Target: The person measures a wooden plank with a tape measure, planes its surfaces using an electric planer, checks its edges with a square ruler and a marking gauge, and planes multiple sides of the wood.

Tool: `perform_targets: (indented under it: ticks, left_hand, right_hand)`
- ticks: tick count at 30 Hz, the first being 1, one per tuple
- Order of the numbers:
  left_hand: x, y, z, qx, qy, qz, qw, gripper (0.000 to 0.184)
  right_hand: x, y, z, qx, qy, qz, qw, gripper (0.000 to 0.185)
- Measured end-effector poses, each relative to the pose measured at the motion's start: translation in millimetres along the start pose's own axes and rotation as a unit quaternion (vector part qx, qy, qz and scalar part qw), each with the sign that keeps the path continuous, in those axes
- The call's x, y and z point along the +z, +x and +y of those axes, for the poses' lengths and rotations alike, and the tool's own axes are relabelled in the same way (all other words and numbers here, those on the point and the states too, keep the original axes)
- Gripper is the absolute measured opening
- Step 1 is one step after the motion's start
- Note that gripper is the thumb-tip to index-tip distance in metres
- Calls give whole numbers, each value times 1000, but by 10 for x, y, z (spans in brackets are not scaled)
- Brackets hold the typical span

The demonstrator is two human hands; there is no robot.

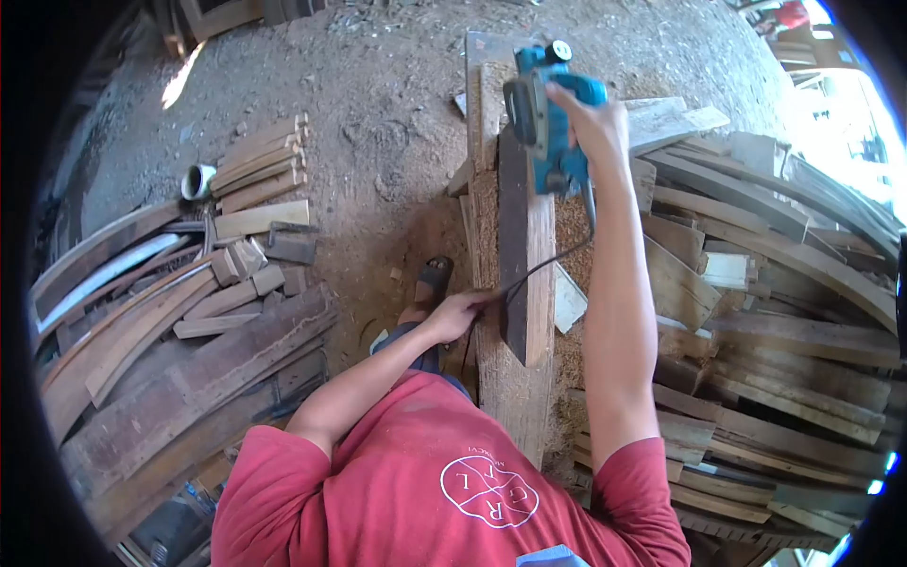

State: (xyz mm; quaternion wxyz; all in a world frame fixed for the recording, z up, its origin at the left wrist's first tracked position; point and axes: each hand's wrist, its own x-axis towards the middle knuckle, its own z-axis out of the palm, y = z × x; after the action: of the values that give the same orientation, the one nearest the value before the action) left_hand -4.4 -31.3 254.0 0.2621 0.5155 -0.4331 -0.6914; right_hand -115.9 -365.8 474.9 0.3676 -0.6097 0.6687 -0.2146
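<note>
A teal electric planer (553, 123) rests on the far part of a wooden beam (540, 274), which has a dark side face and a pale top. My right hand (593, 128) is wrapped round the planer's handle. The beam lies on a long plank bench (510, 397) strewn with shavings. My left hand (460, 315) is closed at the bench's left edge, beside the beam's near end, with the planer's black cord (553, 271) passing through its fingers.
Stacked curved boards (784, 326) fill the right side. More planks (198, 397) and a bundle of wooden pieces (260, 170) lie at the left, next to a white pipe (197, 181). Sawdust covers the ground (378, 123). My sandalled foot (435, 279) stands left of the bench.
</note>
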Motion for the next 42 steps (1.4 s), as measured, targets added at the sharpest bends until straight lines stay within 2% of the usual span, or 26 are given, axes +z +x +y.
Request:
perform_targets:
  ticks: [2,4,6,8,9,10,11,13,14,17,24,25,26,27,29,30,31,33,34,36,37,38,39,40,41,42]
  left_hand:
    - [-108,19,-25,-9,-24,29,999,56]
    - [-217,52,-2,-18,-49,61,997,52]
    - [-286,95,118,37,62,143,987,49]
    - [-213,178,192,54,65,137,987,50]
    - [-85,204,326,103,28,164,981,51]
    - [48,238,436,151,-8,186,971,54]
    - [162,370,401,146,-40,193,969,70]
    - [323,402,761,144,-3,208,967,78]
    - [373,407,895,140,22,239,961,85]
    - [396,484,924,100,47,266,958,91]
    - [326,754,758,80,63,230,968,83]
    - [447,836,682,119,68,269,953,88]
    - [586,647,894,102,76,245,961,100]
    - [669,846,693,67,138,274,949,115]
    - [807,841,678,38,143,323,935,138]
    - [854,971,552,36,114,335,934,140]
    - [913,748,731,30,93,327,940,143]
    - [869,612,611,66,60,302,949,133]
    - [842,535,602,81,40,286,954,129]
    - [667,288,432,114,54,292,948,105]
    - [545,116,305,133,64,314,938,98]
    - [398,-195,295,126,70,319,937,93]
    - [239,-249,-26,89,104,364,921,85]
    - [-3,-278,-408,44,115,354,927,75]
    - [-71,-722,-336,27,140,388,910,68]
    - [-346,-710,-955,-18,103,388,916,67]
  right_hand:
    - [-197,-604,335,17,162,-5,987,33]
    - [-505,-1456,624,38,173,10,984,24]
    - [-678,-2369,1066,78,200,87,973,27]
    - [-872,-3236,1287,143,244,148,948,26]
    - [-917,-3624,1409,170,227,161,945,27]
    - [-912,-3979,1559,199,211,175,941,29]
    - [-864,-4282,1711,226,199,186,935,29]
    - [-643,-4768,2171,248,143,215,934,30]
    - [-503,-4901,2262,204,121,245,940,33]
    - [-186,-5281,2811,249,34,210,945,32]
    - [318,-5424,3375,195,49,207,957,39]
    - [352,-5406,3379,195,46,207,958,39]
    - [368,-5388,3363,179,55,194,963,39]
    - [367,-5394,3358,169,76,203,961,38]
    - [456,-5366,3499,120,99,216,964,37]
    - [488,-5340,3625,85,100,228,965,36]
    - [465,-5311,3680,126,109,193,967,38]
    - [303,-5318,3665,211,113,104,965,41]
    - [271,-5281,3620,206,109,93,968,41]
    - [154,-5239,3545,205,132,55,968,42]
    - [57,-5198,3462,235,117,13,965,48]
    - [53,-5137,3421,230,110,11,967,48]
    - [40,-5089,3383,189,-12,61,980,52]
    - [-7,-5043,3337,148,-137,117,973,56]
    - [-109,-4939,3153,166,-149,103,969,66]
    - [-136,-4827,3055,130,-150,137,970,63]
